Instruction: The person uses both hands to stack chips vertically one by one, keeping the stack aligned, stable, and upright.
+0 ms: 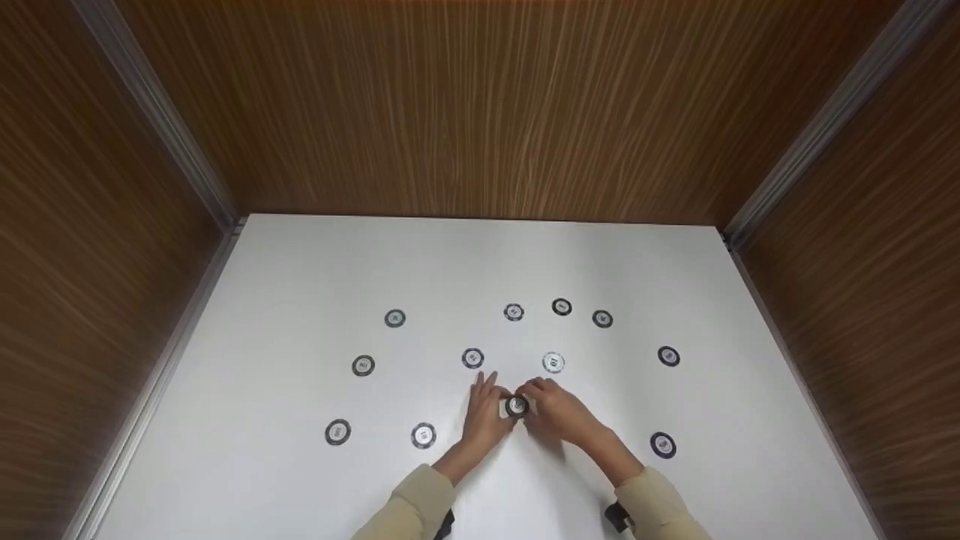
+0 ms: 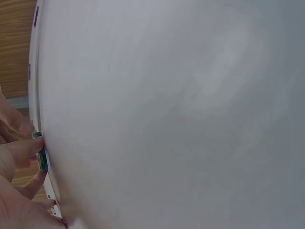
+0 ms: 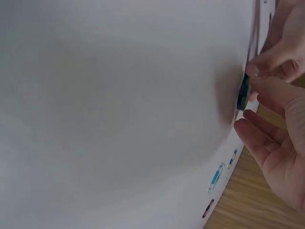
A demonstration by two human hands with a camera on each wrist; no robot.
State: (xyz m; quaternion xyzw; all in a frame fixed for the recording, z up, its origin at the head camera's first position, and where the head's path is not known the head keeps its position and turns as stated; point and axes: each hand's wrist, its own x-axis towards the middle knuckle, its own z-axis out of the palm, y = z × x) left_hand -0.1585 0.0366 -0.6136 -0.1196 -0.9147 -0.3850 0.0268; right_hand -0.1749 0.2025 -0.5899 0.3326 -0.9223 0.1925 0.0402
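Observation:
A dark poker chip (image 1: 517, 406) with a pale centre is between my two hands, low over the white table. From the side, its patterned green and blue edge (image 3: 243, 93) looks thick, like a small stack. My left hand (image 1: 484, 420) pinches it from the left, other fingers stretched forward. On the other side, my right hand (image 1: 559, 412) grips it with thumb and fingertips at the rim. In the left wrist view the poker chips (image 2: 43, 160) sit upright at the left hand's fingertips. A dark-rimmed chip (image 1: 472, 358) lies just ahead of the left fingers, a light one (image 1: 553, 362) beyond the right hand.
Several more poker chips lie spread flat, among them one at the left (image 1: 337, 432), one at the right (image 1: 663, 445) and one farther back (image 1: 562, 307). Wood-grain panels (image 1: 480, 112) wall the white table (image 1: 300, 255) at the back and both sides.

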